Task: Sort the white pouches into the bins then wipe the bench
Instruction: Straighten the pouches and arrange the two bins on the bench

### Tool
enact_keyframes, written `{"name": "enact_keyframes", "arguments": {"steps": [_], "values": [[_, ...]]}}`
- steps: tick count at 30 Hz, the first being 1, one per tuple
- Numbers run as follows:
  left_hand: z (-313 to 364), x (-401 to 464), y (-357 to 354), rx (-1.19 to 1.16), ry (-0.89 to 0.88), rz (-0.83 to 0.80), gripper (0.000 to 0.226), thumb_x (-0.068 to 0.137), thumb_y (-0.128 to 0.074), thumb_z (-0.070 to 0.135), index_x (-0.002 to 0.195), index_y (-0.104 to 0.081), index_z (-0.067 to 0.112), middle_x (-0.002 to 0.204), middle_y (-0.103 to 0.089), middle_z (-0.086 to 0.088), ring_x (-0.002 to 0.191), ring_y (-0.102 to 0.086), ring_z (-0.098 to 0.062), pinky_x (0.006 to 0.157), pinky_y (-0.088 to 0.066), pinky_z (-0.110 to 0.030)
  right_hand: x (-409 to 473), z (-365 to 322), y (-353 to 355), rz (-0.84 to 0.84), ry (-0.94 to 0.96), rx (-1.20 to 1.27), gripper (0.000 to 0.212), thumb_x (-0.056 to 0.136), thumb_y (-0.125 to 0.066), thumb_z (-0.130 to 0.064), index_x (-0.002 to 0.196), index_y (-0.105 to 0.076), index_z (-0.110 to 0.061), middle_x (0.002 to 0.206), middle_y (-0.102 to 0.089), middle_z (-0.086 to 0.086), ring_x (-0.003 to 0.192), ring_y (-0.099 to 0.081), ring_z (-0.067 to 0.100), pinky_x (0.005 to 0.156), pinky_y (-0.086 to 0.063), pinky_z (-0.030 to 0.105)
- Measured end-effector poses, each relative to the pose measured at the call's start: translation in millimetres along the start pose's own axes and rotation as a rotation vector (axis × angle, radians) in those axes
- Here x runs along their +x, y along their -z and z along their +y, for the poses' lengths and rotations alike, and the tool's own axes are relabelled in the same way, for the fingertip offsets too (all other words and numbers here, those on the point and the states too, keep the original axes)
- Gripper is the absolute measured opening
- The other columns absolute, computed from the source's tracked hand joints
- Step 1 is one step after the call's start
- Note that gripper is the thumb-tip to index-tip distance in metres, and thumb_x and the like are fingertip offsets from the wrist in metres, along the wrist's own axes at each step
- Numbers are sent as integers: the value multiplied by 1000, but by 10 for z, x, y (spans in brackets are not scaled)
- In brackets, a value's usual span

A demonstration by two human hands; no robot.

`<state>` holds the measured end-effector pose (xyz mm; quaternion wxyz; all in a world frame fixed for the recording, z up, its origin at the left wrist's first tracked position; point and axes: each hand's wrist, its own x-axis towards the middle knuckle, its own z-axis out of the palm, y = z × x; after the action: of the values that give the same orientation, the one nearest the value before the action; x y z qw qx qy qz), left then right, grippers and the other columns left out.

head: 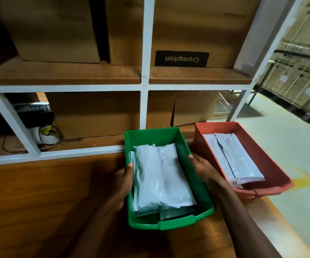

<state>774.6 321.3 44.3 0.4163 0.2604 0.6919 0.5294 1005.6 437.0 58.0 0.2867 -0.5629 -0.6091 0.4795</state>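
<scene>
1. At 9 o'clock on the low shelf (61,148) sits a tape roll (49,136), under a dark box (33,114).
2. Your left hand (121,185) is at 7 o'clock from the middle. It is closed on the left wall of the green bin (146,135). The thumb hooks over the rim and touches the pouches inside. The fingers are hidden outside the wall.
3. The green bin sits on the bench (38,202), right in the middle, close to you. Its far end touches the white shelf frame (144,75).
4. White pouches (159,175) lie flat in the green bin, stacked side by side and on top of each other. They fill the left part. A bare green strip shows at 3 o'clock inside.
5. Your right hand (202,166) grips the right wall of the green bin. The thumb is over the rim. The fingers are hidden.
6. The red bin (273,164) is at 3 o'clock, just beside the green one, not touching it. More pouches (234,155) lie flat in it.
7. Brown boxes (187,30) fill the shelves at 12 o'clock.
</scene>
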Motion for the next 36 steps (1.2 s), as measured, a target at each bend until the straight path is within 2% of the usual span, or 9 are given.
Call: {"name": "enact_keyframes", "arguments": {"steps": [8, 13, 17, 22, 25, 28, 30, 33, 36], "values": [[27, 93, -250, 25, 54, -28, 36, 104, -41, 40, 107, -65, 14, 90, -68, 1, 79, -61, -13, 64, -41, -23, 184, 85, 124, -15, -76, 165, 27, 106, -46, -20, 126, -63, -13, 94, -70, -1, 78, -64, 13, 70, -52, 23], [71, 177, -396, 20, 88, -54, 44, 104, -40, 42, 122, -62, 8, 96, -65, 2, 78, -57, -8, 74, -43, -28, 264, 25, 230, -23, -46, 132, 33, 107, -45, -23, 134, -61, -14, 115, -70, 8, 97, -65, 21, 85, -51, 31], [58, 214, -475, 52, 79, -57, 46, 103, -40, 45, 122, -63, 9, 92, -65, 3, 80, -59, -10, 66, -42, -25, 348, -11, 303, -4, 12, 8, 33, 108, -42, -23, 135, -59, -18, 127, -65, 9, 112, -63, 25, 99, -48, 35], [48, 208, -493, 62, 112, -87, 50, 101, -42, 51, 120, -66, 11, 103, -71, -1, 91, -67, -19, 79, -52, -33, 324, -50, 334, 27, 99, -147, 34, 108, -42, -22, 136, -56, -10, 119, -59, 2, 103, -59, 18, 81, -41, 26], [68, 161, -482, 52, 92, -91, 49, 101, -43, 50, 123, -64, 12, 104, -69, 2, 90, -65, -15, 85, -49, -33, 220, -106, 340, 55, 159, -233, 39, 106, -46, -31, 141, -53, -16, 132, -59, 2, 123, -55, 22, 91, -37, 26], [92, 40, -398, 101, 7, -64, 51, 99, -44, 54, 127, -63, 15, 120, -67, 2, 98, -64, -14, 90, -47, -30, 16, -186, 290, 103, 179, -297, 40, 101, -50, -47, 137, -52, -31, 132, -64, 2, 118, -60, 27, 87, -43, 33], [61, -83, -296, 188, -75, 8, 76, 88, -43, 73, 137, -58, 16, 135, -62, -5, 120, -60, -20, 105, -44, -35, -180, -233, 164, 175, 254, -322, 43, 97, -51, -54, 136, -50, -36, 130, -65, -1, 115, -62, 24, 89, -50, 38], [5, -376, -72, 319, -221, 77, 70, 94, -42, 65, 149, -42, 21, 148, -49, 2, 135, -46, -17, 112, -34, -29, -474, -263, -131, 337, 409, -333, 54, 95, -53, -60, 139, -55, -29, 131, -67, 1, 115, -64, 20, 94, -53, 38], [-44, -683, 239, 447, -346, 178, 67, 92, -38, 68, 148, -42, 31, 148, -49, 7, 132, -49, -11, 108, -44, -37, -724, -292, -495, 363, 545, -294, 52, 93, -59, -52, 130, -66, -17, 125, -71, 6, 112, -68, 21, 92, -55, 38]]}}
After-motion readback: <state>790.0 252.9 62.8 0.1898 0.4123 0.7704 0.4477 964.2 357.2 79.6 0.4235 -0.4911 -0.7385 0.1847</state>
